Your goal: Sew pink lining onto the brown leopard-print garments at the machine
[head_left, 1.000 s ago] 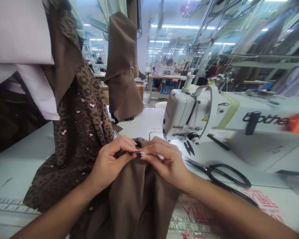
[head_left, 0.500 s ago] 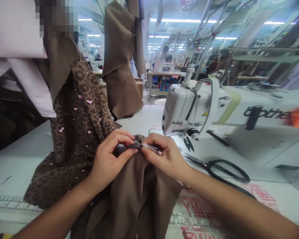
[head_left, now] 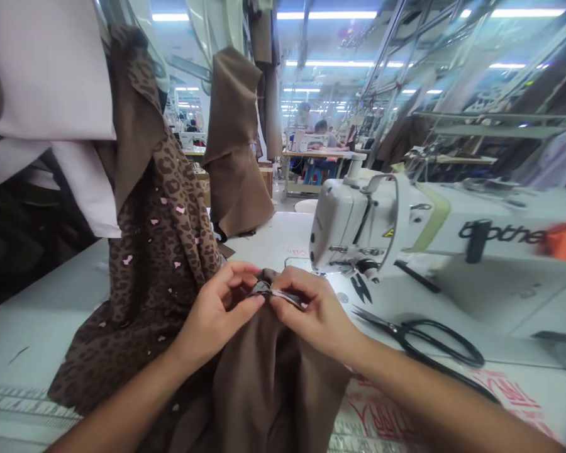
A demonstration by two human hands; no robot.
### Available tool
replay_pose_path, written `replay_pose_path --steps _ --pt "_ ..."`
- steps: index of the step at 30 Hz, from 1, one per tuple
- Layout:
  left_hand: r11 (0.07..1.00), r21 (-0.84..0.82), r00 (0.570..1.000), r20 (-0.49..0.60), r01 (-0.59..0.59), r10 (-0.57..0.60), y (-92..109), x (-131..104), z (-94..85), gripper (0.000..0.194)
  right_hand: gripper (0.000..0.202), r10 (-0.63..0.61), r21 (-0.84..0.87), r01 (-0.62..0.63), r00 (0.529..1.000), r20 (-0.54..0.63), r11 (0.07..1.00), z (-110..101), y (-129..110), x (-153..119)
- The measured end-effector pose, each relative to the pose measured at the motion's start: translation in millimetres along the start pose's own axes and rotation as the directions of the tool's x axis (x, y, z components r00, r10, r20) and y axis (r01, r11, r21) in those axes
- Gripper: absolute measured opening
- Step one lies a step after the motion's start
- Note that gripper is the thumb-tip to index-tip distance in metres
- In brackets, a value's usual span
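brown cloth near the sewing machine
right hand has its edge pinched in the fingers, can't tell if left hand grips too; loose pinch could let layers slip imo

Brown cloth cut off at bottom edge, sewing machine cut off right, distant seated person blurred

We identify tubular ceiling lights above the far worktable, metal framework to its right, and pale floor before it.
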State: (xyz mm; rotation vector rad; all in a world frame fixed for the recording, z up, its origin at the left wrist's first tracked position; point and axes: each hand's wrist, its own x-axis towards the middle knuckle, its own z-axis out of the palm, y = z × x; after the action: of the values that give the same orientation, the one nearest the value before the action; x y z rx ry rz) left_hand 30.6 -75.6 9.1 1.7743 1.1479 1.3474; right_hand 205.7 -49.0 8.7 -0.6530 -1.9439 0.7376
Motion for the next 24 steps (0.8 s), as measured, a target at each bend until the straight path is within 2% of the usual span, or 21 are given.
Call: replay_pose_path --steps 3,5,7,9,11,12,13,15,16,17,18,20,22,24 --pt "0.996 0.085 0.998 0.059 -0.020 0.015 2.5 2.4 -4.5 0.009 0.005 -0.084 -0.104 0.081 0.996 -0.019 0.991 1.0 -2.9 -1.5" --pt "0.992 0.121 1.000 0.022 -0.015 0.013 7.6 4.1 -9.6 0.014 0.004 -0.141 -0.200 0.123 0.987 -0.076 0.972 1.9 -7.2 -4.3" --pt "0.993 0.118 0.999 -0.045 -0.007 0.013 15.2 4.9 -17.9 0.016 0.009 -0.145 -0.246 0.117 0.984 -0.101 0.962 4.0 -11.3 -9.9" --pt "0.995 0.095 0.987 -0.156 -0.016 0.031 22.9 4.8 -30.5 0.017 0.018 -0.064 -0.254 0.057 0.998 -0.023 0.965 7.3 -12.0 -17.9" --pt "0.996 0.069 0.948 -0.310 -0.049 0.068 27.8 5.1 -48.8 0.017 0.014 -0.060 -0.293 0.096 0.990 0.128 0.951 11.7 -7.5 -25.5" --pt "0.996 0.066 0.918 -0.387 -0.065 0.085 28.4 5.6 -60.5 0.018 0.009 -0.128 -0.323 0.192 0.969 0.210 0.927 14.5 -3.9 -28.0" --pt "0.994 0.072 0.883 -0.457 -0.078 0.102 27.7 6.4 -74.1 0.019 0.010 -0.233 -0.345 0.328 0.928 0.291 0.879 17.7 -0.3 -29.3" --pt "0.990 0.117 0.814 -0.566 -0.077 0.130 23.3 7.8 -105.4 0.021 0.024 -0.454 -0.339 0.595 0.790 0.412 0.729 24.9 3.8 -28.9" --pt "0.987 0.152 0.787 -0.600 -0.059 0.139 20.4 8.1 -121.6 0.021 0.028 -0.524 -0.323 0.676 0.726 0.444 0.662 28.1 3.0 -27.7" --pt "0.982 0.186 0.765 -0.627 -0.035 0.146 17.8 7.8 -136.4 0.019 0.030 -0.561 -0.315 0.711 0.696 0.449 0.629 30.4 0.0 -26.1" --pt "0.975 0.221 0.751 -0.643 -0.005 0.150 16.0 7.0 -148.4 0.017 0.031 -0.568 -0.306 0.710 0.696 0.438 0.634 31.4 -5.1 -24.2" --pt "0.955 0.291 0.754 -0.639 0.054 0.153 16.5 4.4 -158.5 0.011 0.031 -0.501 -0.288 0.620 0.771 0.393 0.730 29.6 -18.6 -17.8" --pt "0.932 0.354 0.784 -0.599 0.076 0.164 24.6 -0.3 -147.0 0.007 0.028 -0.379 -0.243 0.481 0.849 0.368 0.842 25.2 -31.8 -6.4" --pt "0.921 0.388 0.865 -0.475 0.039 0.163 39.6 -8.5 -119.3 0.012 0.025 -0.319 -0.161 0.400 0.870 0.376 0.902 22.2 -41.1 9.6"
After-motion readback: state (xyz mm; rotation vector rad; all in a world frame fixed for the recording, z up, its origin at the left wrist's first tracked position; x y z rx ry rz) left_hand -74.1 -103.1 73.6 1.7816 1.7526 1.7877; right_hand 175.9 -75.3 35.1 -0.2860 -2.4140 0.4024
